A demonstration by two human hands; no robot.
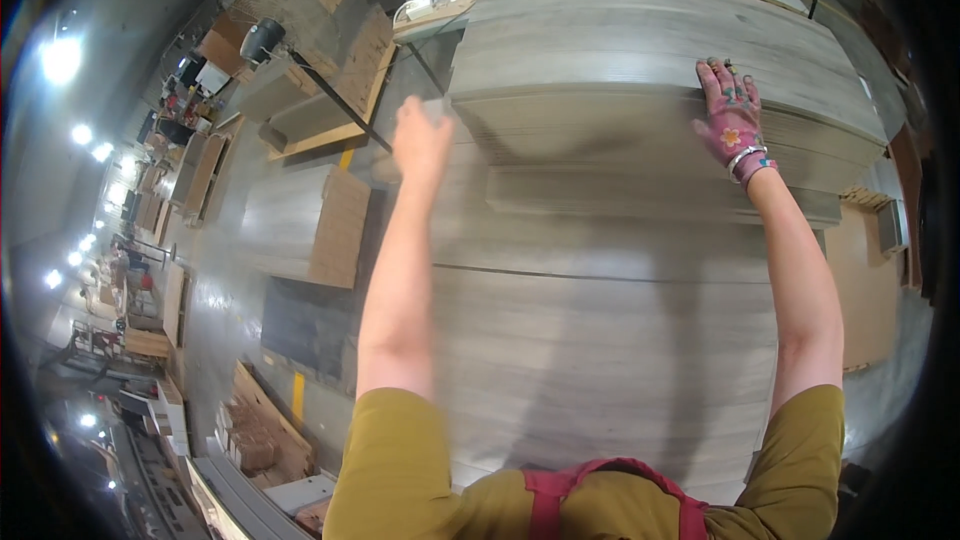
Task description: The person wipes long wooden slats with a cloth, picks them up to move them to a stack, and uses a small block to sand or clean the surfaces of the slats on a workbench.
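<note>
My right hand, in a pink flowered glove, lies flat with its fingers stretched on the top of a tall stack of grey wood-grain planks. My left hand is bare and smeared by motion just off the left end of that stack. Its fingers look curled, and a small pale piece shows beside them, too blurred to name. Nearer to me spreads a lower surface of grey wood-grain boards, crossed by a dark seam.
Behind the stack, a cluttered table holds plastic wrapping and small items. A black-motored fan stands to the left. Beyond my left arm are a board stack and a pallet with scraps. Brown cardboard lies at right.
</note>
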